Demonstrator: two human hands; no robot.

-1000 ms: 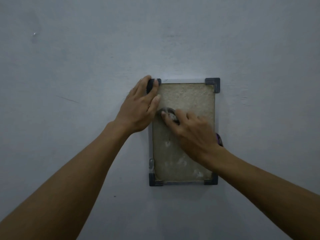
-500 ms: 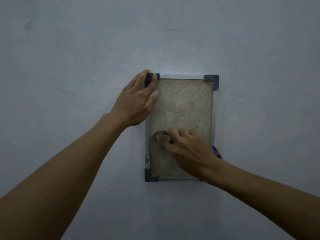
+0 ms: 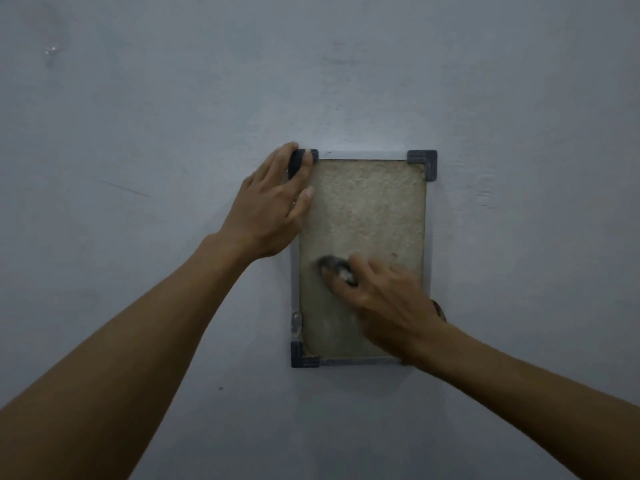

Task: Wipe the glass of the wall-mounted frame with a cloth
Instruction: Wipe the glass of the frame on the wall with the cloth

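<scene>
I see bare glass [image 3: 367, 209] above right hand [image 3: 388, 299], right of left hand [image 3: 270, 209]: open passage there. Left hand covers frame [image 3: 428, 237] top-left corner and upper left edge. Right hand, bunched on cloth [image 3: 337, 270], blocks lower glass; its forearm crosses bottom-right corner. Small clip [image 3: 296, 322] juts at left edge below left hand. Wall [image 3: 519, 98] around both hands unobstructed.

two bare forearms, no sleeves in view, left hand [image 3: 268, 209], right hand [image 3: 388, 299], dark wristband [image 3: 440, 310] on right wrist
</scene>
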